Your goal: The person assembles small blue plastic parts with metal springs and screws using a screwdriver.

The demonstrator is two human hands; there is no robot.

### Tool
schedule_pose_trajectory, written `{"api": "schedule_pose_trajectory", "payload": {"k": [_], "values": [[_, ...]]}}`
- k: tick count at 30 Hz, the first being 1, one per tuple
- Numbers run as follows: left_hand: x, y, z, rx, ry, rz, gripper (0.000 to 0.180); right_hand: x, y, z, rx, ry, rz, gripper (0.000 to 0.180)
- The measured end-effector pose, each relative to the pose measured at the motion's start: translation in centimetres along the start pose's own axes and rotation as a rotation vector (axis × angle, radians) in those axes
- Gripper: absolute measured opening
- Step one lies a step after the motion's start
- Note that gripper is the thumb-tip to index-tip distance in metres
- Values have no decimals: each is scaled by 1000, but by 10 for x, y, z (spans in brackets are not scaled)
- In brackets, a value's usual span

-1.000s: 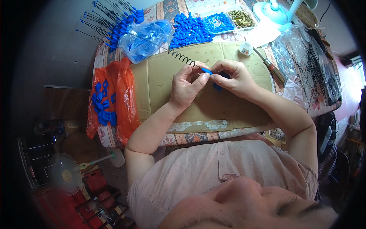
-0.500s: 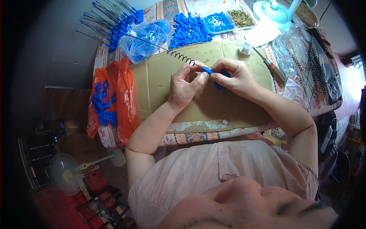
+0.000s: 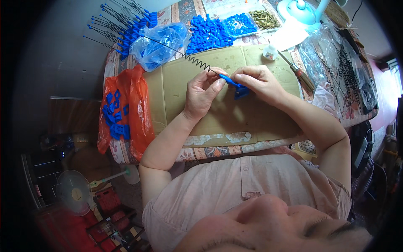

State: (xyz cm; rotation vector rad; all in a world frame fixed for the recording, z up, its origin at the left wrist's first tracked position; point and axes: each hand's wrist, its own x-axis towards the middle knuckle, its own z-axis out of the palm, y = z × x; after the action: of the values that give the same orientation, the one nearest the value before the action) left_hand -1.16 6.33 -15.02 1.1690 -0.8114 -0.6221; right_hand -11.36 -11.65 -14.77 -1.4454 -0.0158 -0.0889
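Over the cardboard, my left hand (image 3: 200, 93) is closed, its thumb and fingers pinching the end of a thin black coiled wire (image 3: 197, 62) where it meets a blue plastic piece. The wire's straight far end points up and left. My right hand (image 3: 265, 85) is closed at the other end of that blue plastic piece (image 3: 241, 91), with its fingertips partly hiding it. The piece has a slim sleeve on the wire side and a broader angular part below my right fingers. The exact contact of the right fingertips is hard to see.
A cardboard sheet (image 3: 176, 105) covers the table's middle. At left lies a red plastic bag (image 3: 140, 109) with blue parts; behind are finished-looking coiled pieces (image 3: 130, 35), blue sleeves (image 3: 208, 35) and brass-coloured pins (image 3: 264, 19). A small bottle (image 3: 270, 52), screwdriver (image 3: 304, 79) and lamp (image 3: 300, 14) stand right.
My right fingers have shifted on the blue piece, so more of its sleeve and its angular part shows. My left hand and the wire have moved slightly left.
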Motion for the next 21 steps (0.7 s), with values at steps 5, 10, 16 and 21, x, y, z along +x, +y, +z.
{"api": "schedule_pose_trajectory", "payload": {"k": [5, 10, 16, 21], "values": [[0, -5, -5, -58, -13, -29, 16, 1, 3, 1, 147, -71, 103, 23], [-1, -3, -1, -55, -8, -59, 17, 1, 5, -1, 142, -99, 123, 22], [0, -2, 4, -34, 9, -56, 17, 0, 9, 2, 119, -64, 84, 17], [-2, -2, 7, 11, 38, -76, 14, -3, 1, 10, -77, -20, 2, 12]]}}
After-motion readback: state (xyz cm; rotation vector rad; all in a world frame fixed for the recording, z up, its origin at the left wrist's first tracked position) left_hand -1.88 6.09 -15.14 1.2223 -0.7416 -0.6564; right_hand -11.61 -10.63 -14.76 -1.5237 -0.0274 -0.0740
